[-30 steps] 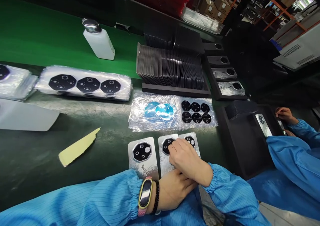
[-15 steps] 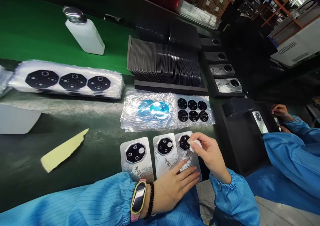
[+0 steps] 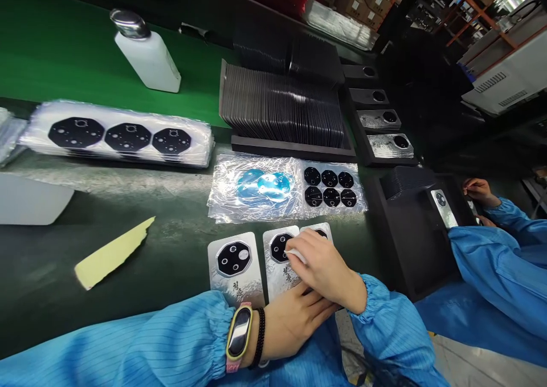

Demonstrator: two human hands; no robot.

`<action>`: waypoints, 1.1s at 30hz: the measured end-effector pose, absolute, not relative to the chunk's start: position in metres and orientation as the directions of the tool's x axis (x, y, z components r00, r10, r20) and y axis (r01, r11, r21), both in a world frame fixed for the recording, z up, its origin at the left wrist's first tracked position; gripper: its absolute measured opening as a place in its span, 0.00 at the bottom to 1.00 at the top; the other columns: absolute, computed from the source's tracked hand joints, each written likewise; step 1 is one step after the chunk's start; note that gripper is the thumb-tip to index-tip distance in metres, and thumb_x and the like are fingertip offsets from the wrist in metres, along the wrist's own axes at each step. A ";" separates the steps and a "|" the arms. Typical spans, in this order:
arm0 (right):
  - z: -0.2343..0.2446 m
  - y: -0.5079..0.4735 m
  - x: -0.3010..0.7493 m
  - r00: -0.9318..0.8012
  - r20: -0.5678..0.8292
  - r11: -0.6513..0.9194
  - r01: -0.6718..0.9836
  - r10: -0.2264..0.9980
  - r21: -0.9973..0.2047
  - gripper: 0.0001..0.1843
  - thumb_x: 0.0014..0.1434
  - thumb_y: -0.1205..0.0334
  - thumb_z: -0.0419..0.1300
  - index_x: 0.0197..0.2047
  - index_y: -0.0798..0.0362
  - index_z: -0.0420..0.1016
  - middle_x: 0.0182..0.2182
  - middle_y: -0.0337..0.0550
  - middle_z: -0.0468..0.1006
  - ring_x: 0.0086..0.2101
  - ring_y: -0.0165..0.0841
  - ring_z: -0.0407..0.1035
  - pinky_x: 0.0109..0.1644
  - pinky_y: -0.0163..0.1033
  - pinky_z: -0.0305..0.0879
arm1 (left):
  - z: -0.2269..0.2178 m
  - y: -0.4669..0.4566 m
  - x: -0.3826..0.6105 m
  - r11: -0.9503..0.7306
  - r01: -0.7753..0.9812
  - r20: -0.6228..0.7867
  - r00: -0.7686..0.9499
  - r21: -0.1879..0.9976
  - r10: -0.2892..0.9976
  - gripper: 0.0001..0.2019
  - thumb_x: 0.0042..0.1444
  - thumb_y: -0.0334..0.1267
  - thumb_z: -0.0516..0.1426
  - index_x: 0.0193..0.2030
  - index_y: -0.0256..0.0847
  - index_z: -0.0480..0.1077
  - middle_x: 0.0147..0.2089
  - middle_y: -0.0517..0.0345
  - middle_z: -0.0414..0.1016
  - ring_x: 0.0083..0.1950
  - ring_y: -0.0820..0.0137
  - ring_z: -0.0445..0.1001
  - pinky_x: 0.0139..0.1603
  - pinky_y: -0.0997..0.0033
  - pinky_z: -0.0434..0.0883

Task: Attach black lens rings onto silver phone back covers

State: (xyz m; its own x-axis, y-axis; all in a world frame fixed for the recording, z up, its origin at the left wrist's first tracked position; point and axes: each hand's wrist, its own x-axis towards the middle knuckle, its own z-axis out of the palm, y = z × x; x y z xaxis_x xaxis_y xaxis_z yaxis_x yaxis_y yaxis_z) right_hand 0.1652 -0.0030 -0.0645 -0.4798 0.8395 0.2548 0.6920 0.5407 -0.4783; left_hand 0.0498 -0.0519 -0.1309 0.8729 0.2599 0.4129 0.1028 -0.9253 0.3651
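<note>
Three silvery phone back covers lie in a row at the table's front edge, each with a black octagonal camera area: the left cover (image 3: 235, 270), the middle cover (image 3: 277, 278) and the right cover (image 3: 328, 229). My right hand (image 3: 322, 267) pinches a small white wipe (image 3: 298, 255) at the camera area of the middle cover. Flat across the lower part of the right cover, my left hand (image 3: 290, 323) is open, its fingers partly hidden beneath my right hand. Much of the right cover is hidden by both hands.
Plastic sheets with black octagonal stickers (image 3: 331, 187) lie behind the covers. Further back stand a rack of dark panels (image 3: 282, 105) and a white bottle (image 3: 149, 59). Left is a torn yellow paper (image 3: 114, 254). To the right, a co-worker's hand (image 3: 478, 190) is beside a black tray (image 3: 397, 244).
My right hand has moved left with the wipe, from the right cover's camera area to the middle one's. My left hand stays in place on the right cover.
</note>
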 end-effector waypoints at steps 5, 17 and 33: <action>-0.076 0.001 0.153 -0.600 0.249 0.637 0.762 0.761 -0.111 0.13 0.58 0.76 0.48 0.27 0.54 0.68 0.23 0.40 0.69 0.27 0.32 0.63 0.30 0.36 0.60 | -0.134 -0.053 0.054 -0.912 0.097 0.386 0.884 0.400 0.263 0.15 0.63 0.30 0.49 0.55 0.34 0.69 0.49 0.57 0.79 0.50 0.68 0.73 0.55 0.68 0.64; -0.084 0.003 0.151 -0.677 0.088 0.661 0.734 0.731 0.153 0.11 0.53 0.79 0.52 0.28 0.53 0.65 0.23 0.41 0.68 0.28 0.35 0.63 0.33 0.38 0.61 | -0.133 -0.050 0.059 -0.906 0.102 0.355 0.897 0.411 0.262 0.15 0.65 0.30 0.48 0.53 0.36 0.70 0.51 0.56 0.78 0.52 0.68 0.73 0.58 0.69 0.63; -0.081 0.003 0.148 -0.688 0.148 0.664 0.725 0.710 0.184 0.13 0.51 0.81 0.51 0.27 0.54 0.67 0.22 0.42 0.68 0.26 0.35 0.61 0.32 0.39 0.61 | -0.132 -0.051 0.058 -0.912 0.109 0.379 0.885 0.396 0.271 0.15 0.64 0.30 0.48 0.52 0.34 0.71 0.47 0.54 0.80 0.49 0.66 0.74 0.54 0.67 0.65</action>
State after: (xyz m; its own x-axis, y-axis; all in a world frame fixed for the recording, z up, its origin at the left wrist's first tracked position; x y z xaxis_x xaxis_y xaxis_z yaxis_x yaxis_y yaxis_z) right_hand 0.1483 0.0032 -0.0808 -0.6885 0.7100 0.1479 0.7245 0.6642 0.1842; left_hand 0.0582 -0.0511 -0.1318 0.8848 0.2707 0.3792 0.1091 -0.9117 0.3962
